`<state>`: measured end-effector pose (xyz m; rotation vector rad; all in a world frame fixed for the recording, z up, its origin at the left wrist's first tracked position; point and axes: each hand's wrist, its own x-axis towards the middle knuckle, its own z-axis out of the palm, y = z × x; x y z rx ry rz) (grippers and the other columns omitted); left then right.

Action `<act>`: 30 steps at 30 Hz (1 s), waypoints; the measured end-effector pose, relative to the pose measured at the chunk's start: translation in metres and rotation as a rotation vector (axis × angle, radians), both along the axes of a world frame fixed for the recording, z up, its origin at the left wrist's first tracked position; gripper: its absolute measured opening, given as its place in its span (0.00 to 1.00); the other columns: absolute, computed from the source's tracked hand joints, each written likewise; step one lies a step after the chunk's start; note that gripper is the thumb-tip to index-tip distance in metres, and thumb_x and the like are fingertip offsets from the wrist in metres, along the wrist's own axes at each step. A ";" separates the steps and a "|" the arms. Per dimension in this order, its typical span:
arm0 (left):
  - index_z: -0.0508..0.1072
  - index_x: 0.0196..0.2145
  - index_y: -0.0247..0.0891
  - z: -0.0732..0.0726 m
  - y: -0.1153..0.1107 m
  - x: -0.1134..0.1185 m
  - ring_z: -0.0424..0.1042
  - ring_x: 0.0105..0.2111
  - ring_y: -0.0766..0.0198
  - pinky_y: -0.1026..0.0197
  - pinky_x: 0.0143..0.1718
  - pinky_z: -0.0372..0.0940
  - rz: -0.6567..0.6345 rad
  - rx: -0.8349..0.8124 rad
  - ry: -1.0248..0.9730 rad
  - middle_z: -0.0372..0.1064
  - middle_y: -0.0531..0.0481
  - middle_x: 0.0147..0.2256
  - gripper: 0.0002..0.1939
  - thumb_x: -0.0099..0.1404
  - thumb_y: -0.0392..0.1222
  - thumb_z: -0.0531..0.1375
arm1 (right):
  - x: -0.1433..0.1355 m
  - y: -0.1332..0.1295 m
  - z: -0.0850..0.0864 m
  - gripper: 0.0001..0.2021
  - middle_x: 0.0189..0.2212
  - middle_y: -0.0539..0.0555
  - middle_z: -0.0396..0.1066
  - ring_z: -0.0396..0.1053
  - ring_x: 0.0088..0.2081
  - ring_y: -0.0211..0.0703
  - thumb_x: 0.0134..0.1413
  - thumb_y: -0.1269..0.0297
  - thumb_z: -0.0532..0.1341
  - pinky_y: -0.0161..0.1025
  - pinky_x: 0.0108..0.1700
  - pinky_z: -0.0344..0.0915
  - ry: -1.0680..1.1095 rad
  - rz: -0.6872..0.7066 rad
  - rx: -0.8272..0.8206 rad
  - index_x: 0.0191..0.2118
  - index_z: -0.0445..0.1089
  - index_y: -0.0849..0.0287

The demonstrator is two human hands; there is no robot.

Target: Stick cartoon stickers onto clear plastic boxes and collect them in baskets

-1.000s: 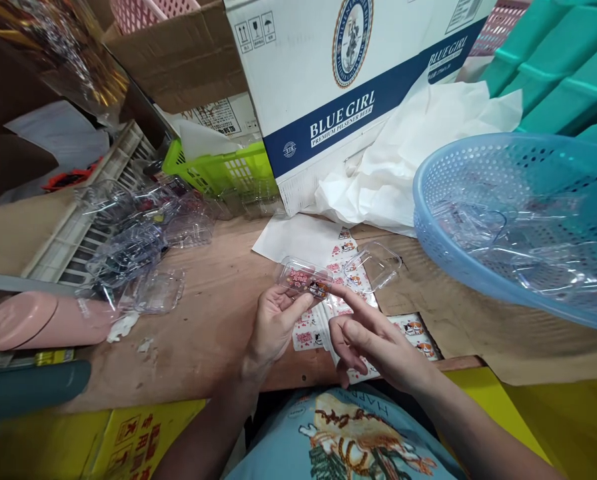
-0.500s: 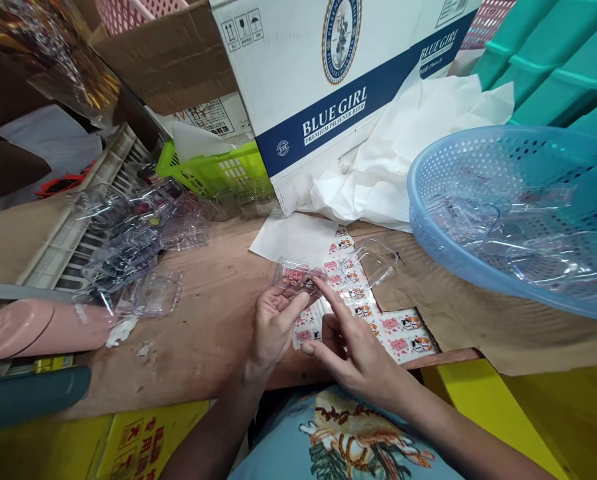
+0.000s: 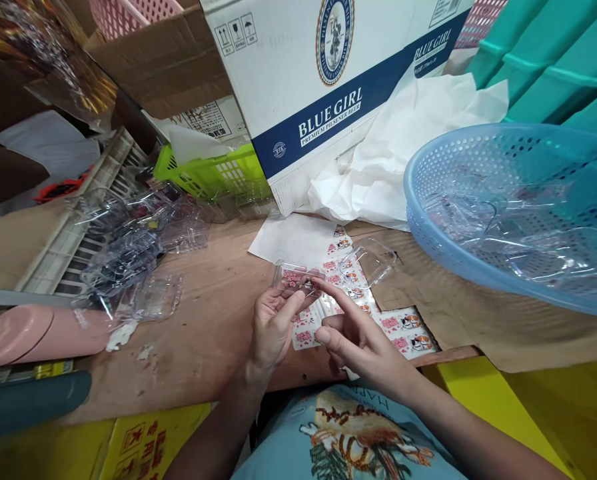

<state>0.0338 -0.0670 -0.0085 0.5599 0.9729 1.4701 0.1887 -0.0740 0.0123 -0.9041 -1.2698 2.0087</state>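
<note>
My left hand (image 3: 272,328) grips a small clear plastic case (image 3: 280,269) between thumb and fingers, just above the table. On that case is a sticker (image 3: 293,277) with red lettering and a small picture. The index finger of my right hand (image 3: 361,341) is stretched out onto the sticker's right end. Its thumb stands apart, the other fingers curl loosely, and nothing is held in it. Below and beside the hands lies a sheet of stickers (image 3: 401,331) with cartoon cats and red lettering. A clear plastic shell (image 3: 373,261) rests partly on the sheet.
A blue perforated basket (image 3: 428,243) with clear cases stands at the right. A heap of clear plastic cases (image 3: 123,257) lies at the left, near a pink bottle (image 3: 43,330). Behind are a white beer carton (image 3: 298,107), crumpled white paper (image 3: 383,173) and a green basket (image 3: 213,170).
My right thumb has drawn back slightly to the right, away from my left hand, while the index finger stays on the sticker. The case remains in my left hand. The view has shifted slightly.
</note>
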 end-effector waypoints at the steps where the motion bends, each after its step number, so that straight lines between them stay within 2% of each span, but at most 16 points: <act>1: 0.81 0.35 0.39 0.001 0.000 0.001 0.79 0.40 0.59 0.53 0.52 0.71 0.002 -0.001 0.003 0.81 0.48 0.38 0.08 0.55 0.34 0.69 | 0.000 0.000 0.001 0.39 0.21 0.41 0.53 0.52 0.21 0.31 0.61 0.50 0.62 0.30 0.24 0.58 0.015 -0.003 -0.029 0.71 0.42 0.53; 4: 0.81 0.35 0.39 0.002 0.000 0.002 0.79 0.39 0.59 0.54 0.49 0.73 0.013 -0.005 0.021 0.81 0.48 0.38 0.08 0.55 0.34 0.69 | 0.000 0.001 0.003 0.41 0.19 0.39 0.53 0.50 0.18 0.30 0.60 0.50 0.62 0.31 0.22 0.63 0.068 -0.003 -0.110 0.71 0.42 0.54; 8: 0.81 0.37 0.39 0.002 0.000 0.000 0.79 0.44 0.56 0.51 0.52 0.71 -0.008 0.012 0.054 0.80 0.47 0.41 0.09 0.57 0.35 0.68 | 0.001 0.004 0.005 0.40 0.17 0.38 0.50 0.47 0.17 0.29 0.59 0.50 0.63 0.33 0.21 0.68 0.166 -0.002 -0.209 0.70 0.44 0.54; 14: 0.81 0.39 0.39 -0.002 0.000 -0.001 0.77 0.47 0.54 0.48 0.55 0.69 -0.039 0.019 0.076 0.79 0.46 0.44 0.10 0.58 0.36 0.67 | 0.009 0.016 0.008 0.34 0.17 0.40 0.54 0.46 0.17 0.30 0.60 0.52 0.62 0.35 0.19 0.71 0.321 0.025 -0.374 0.68 0.52 0.52; 21: 0.81 0.38 0.38 0.000 0.002 0.000 0.78 0.44 0.55 0.49 0.52 0.71 -0.051 -0.007 0.081 0.80 0.46 0.42 0.09 0.57 0.35 0.68 | 0.024 0.033 0.002 0.22 0.16 0.40 0.55 0.40 0.14 0.27 0.65 0.48 0.54 0.37 0.20 0.74 0.505 0.159 -0.540 0.58 0.65 0.53; 25: 0.80 0.36 0.37 -0.002 0.002 -0.001 0.78 0.41 0.59 0.51 0.51 0.71 -0.059 -0.028 0.058 0.80 0.48 0.39 0.08 0.57 0.34 0.67 | 0.027 0.038 -0.001 0.22 0.17 0.40 0.56 0.38 0.15 0.27 0.67 0.47 0.51 0.38 0.21 0.74 0.547 0.191 -0.581 0.57 0.67 0.54; 30: 0.80 0.35 0.37 -0.004 0.004 -0.003 0.78 0.43 0.58 0.50 0.53 0.70 -0.081 -0.052 0.002 0.80 0.48 0.41 0.05 0.59 0.37 0.67 | 0.026 0.039 -0.003 0.23 0.16 0.40 0.55 0.38 0.14 0.27 0.66 0.47 0.53 0.37 0.20 0.73 0.510 0.184 -0.565 0.59 0.65 0.53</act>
